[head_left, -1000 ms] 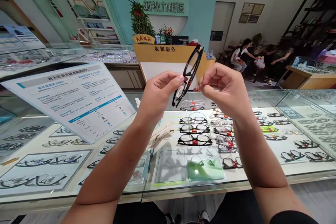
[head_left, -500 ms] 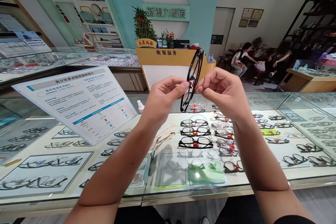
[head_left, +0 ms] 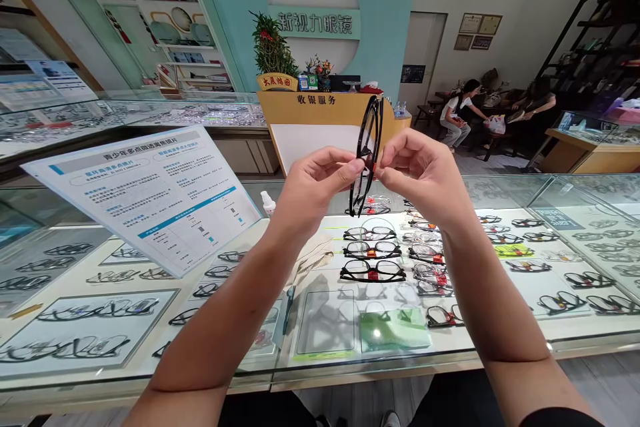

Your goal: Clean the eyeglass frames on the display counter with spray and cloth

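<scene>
A pair of black-framed eyeglasses [head_left: 369,125] is held up on edge over the glass counter. My left hand [head_left: 316,185] pinches it near the bridge between thumb and fingers. On the other side, my right hand [head_left: 424,180] has thumb and forefinger closed at a small red tag [head_left: 375,167] on the glasses; the fingertips partly hide it. Beneath my hands, several black-framed glasses with red tags, such as the front pair [head_left: 373,271], lie in a column.
A glass display counter [head_left: 320,373] full of eyeglasses spans the front. A printed sheet [head_left: 145,197] stands tilted at left, near a white spray bottle [head_left: 268,203]. Behind is a wooden cashier desk [head_left: 320,113]. Two people [head_left: 460,113] sit at the far right.
The eyeglasses have turned slightly more edge-on. My right fingertips have moved a little left, closing the small gap to the red tag. My left hand stays almost in place.
</scene>
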### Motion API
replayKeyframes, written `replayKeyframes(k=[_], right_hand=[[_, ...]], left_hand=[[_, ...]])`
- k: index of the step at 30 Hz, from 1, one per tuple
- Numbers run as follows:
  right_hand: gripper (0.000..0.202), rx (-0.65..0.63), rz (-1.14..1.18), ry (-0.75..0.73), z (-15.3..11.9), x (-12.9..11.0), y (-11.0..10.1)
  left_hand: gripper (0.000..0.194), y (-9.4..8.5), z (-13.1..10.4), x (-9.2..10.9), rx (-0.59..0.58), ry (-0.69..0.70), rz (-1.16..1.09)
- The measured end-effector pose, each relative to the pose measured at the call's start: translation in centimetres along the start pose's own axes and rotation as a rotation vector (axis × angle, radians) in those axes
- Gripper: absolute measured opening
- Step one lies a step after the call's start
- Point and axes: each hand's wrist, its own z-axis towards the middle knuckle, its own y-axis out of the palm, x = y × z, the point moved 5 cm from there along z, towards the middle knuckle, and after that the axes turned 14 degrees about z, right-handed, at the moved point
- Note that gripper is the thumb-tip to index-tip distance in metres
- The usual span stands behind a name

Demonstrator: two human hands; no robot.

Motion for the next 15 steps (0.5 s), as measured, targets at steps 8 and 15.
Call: replayKeyframes(k=[8,15], right_hand=[[0.025,-0.050,0.021,-0.008,-0.01,0.09,0.21],[0.023,-0.001,-0.023,-0.015,-0.01,0.22,-0.22]], left_hand=[[0.041,-0.05,0.12,0.20,0.000,0.022,0.015],[0.039,-0.61,0.38,0.10,0.026,0.038,0.075]])
